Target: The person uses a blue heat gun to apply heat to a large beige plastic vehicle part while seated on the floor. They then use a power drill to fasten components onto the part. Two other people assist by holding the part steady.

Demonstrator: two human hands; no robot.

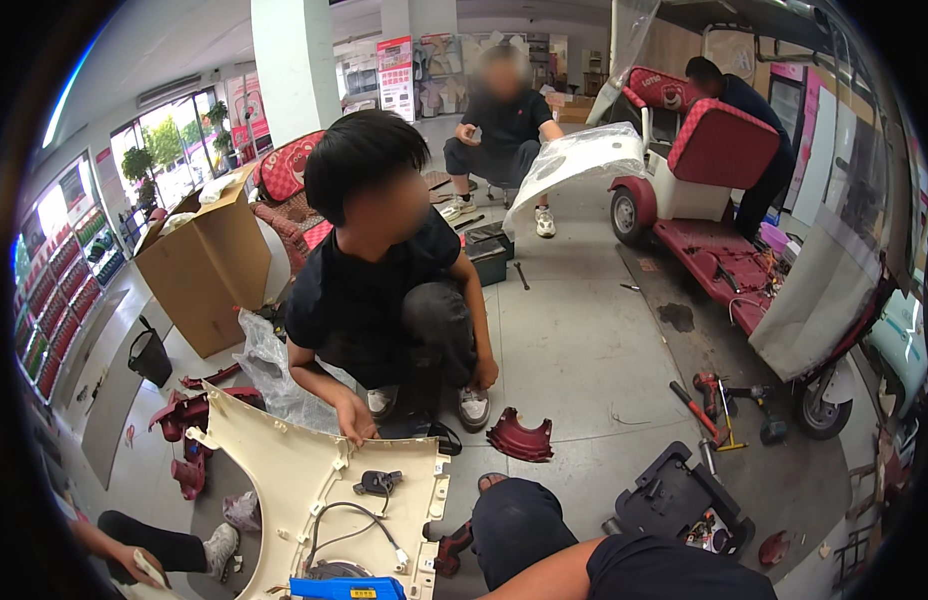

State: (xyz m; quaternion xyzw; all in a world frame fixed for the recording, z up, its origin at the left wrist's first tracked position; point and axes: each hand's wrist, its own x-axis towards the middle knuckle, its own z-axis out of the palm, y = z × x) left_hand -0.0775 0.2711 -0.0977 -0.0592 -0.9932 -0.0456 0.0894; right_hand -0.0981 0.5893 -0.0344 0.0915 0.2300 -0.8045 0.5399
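Observation:
Neither of my hands shows; a bare forearm (549, 577) of mine comes in at the lower edge beside my bent knee (521, 515), and its hand is out of view. To its left lies a large cream plastic panel (284, 470), inner side up. On the panel are a small black part (378, 483) and a grey cable (369, 515) with a white connector. A blue object (346, 588) with a yellow label, cut off by the lower edge, lies over its near end. A squatting co-worker's hand (356, 420) touches the panel's far edge.
Another person's hand (139, 565) is at the lower left. A dark red plastic piece (520, 436) lies on the floor. At right are an open black tool case (674, 495), a hammer (692, 410), drills and a red three-wheeler (704, 250). Two more people are farther back.

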